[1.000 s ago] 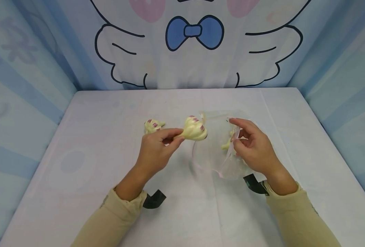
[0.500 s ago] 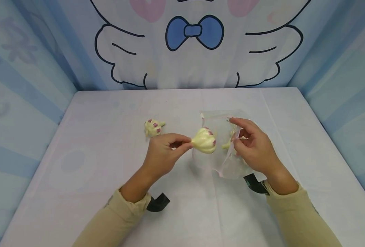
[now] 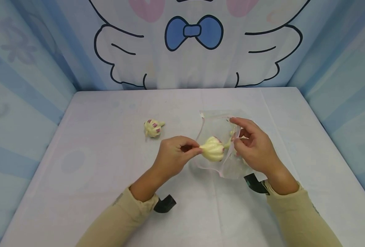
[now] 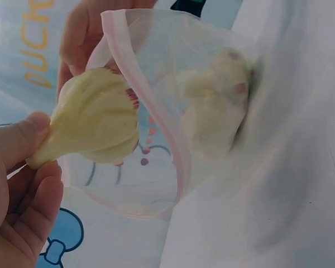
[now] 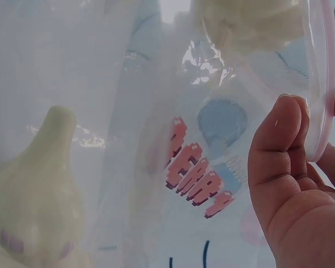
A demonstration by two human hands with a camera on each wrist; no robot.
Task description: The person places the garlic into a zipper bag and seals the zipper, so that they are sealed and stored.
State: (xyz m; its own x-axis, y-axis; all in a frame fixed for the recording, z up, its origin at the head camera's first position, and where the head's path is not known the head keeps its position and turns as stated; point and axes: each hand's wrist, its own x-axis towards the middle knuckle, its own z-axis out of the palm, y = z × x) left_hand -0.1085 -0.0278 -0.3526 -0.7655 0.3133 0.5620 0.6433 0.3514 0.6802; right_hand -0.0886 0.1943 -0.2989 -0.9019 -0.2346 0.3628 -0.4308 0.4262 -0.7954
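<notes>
My left hand (image 3: 178,155) pinches a garlic bulb (image 3: 213,149) by its stem, a pale yellow bulb with purple marks. In the left wrist view that bulb (image 4: 97,120) is at the mouth of a clear zip bag (image 4: 156,111) with a pink-edged opening. My right hand (image 3: 255,145) pinches the bag's edge and holds the mouth apart. Inside the bag lies more garlic (image 4: 215,106), seen through the plastic; in the right wrist view one bulb (image 5: 39,190) shows its stem upward. Another garlic bulb (image 3: 153,128) lies on the table, left of the bag.
A white cloth covers the table (image 3: 77,164). Behind it hangs a printed curtain with a blue bow (image 3: 193,32), and patterned curtains (image 3: 19,103) stand at both sides. A black strap piece (image 3: 165,203) sticks out from each sleeve cuff.
My left hand has moved right and toward me, carrying the garlic bulb from the left of the bag to its mouth. The right hand keeps its hold on the bag, nearly still.
</notes>
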